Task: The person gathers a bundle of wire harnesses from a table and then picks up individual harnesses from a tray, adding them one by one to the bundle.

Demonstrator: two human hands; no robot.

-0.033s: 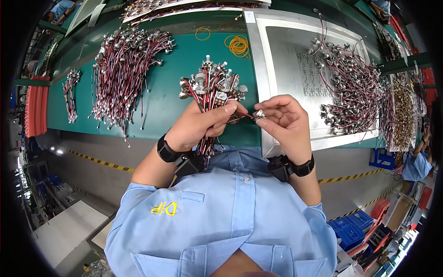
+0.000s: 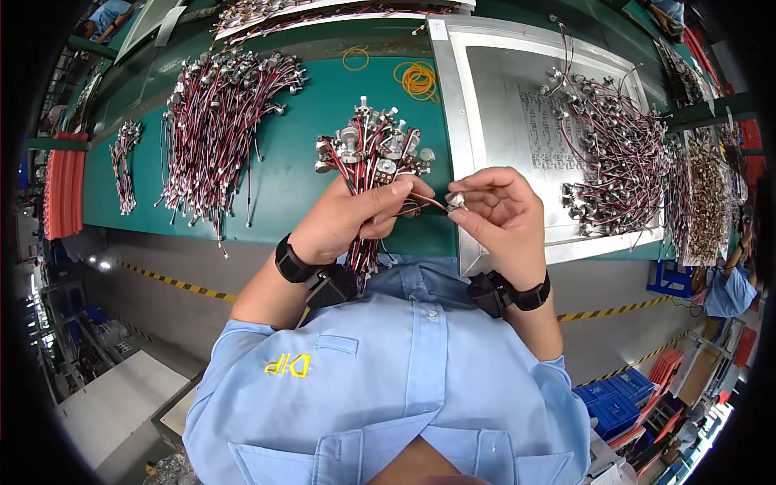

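Shifting only slightly toward the right of the frame, my right hand [image 2: 508, 214] has carried a single small metal component [image 2: 456, 200] with it, and that part now sits at a slightly different angle; nothing else has visibly moved. I judge the work to be at the same stage, with this one piece held out from the others. My right thumb and forefinger are pinched on it, just right of the frame's centre, the other fingers curling loosely. Its thin lead [image 2: 428, 200] runs back toward my left hand [image 2: 364, 212], which is closed around a bunch of wired metal components [image 2: 373, 145]: heads fanned out above centre, wire ends hanging below my fist. At upper left a larger wired bundle [image 2: 218, 121] lies on the green tabletop [image 2: 299, 202]; at upper right a tangled heap of wired parts [image 2: 618, 153] rests on the silver-framed metal panel [image 2: 499, 97].
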